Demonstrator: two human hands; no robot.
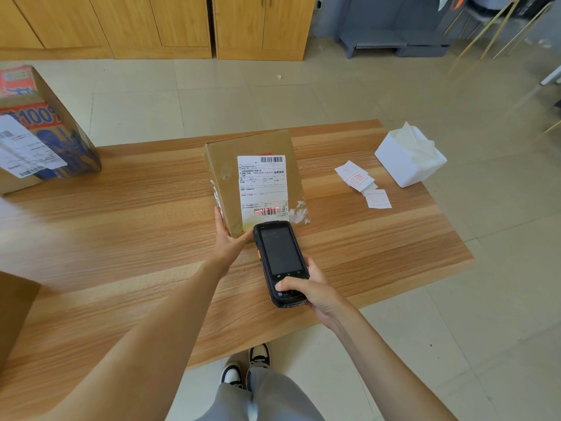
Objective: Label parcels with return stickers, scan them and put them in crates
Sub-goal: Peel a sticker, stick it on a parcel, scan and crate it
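On the table (121,208), left hand (228,238) steadies parcel (252,177); right hand (309,288) grips scanner (280,262), fingertips hidden.

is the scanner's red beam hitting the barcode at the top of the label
No, the red line from the handheld scanner falls on the lower barcode of the shipping label.

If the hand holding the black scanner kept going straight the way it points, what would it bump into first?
Probably the cardboard parcel. The right hand aims the scanner at the parcel's white shipping label, where red light falls on the lower barcode. The scanner's tip looks close already, though depth is unclear.
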